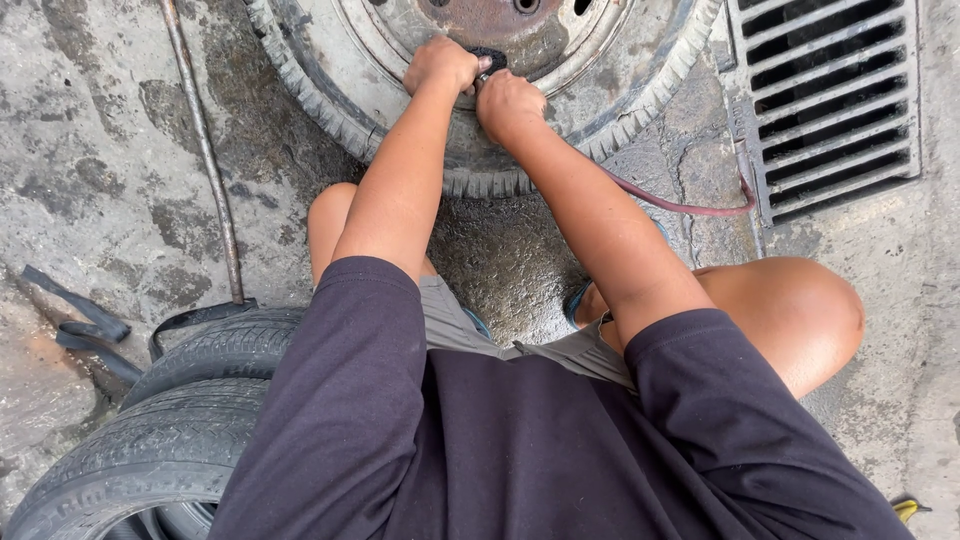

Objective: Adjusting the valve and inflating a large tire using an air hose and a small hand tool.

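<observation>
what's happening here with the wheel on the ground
A person crouches over a wheel lying flat on wet concrete, its rusty steel rim facing up. Both hands meet at the rim's edge: the left hand and the right hand close around a small black part, probably near the valve. A reddish hose runs from the right hand toward the drain grate. A long metal bar and spare tyres lie at the left.

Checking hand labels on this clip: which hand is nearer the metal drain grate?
The right hand. It rests on the wheel rim, on the side toward the drain grate. The left hand sits just beyond it, farther from the grate.
</observation>
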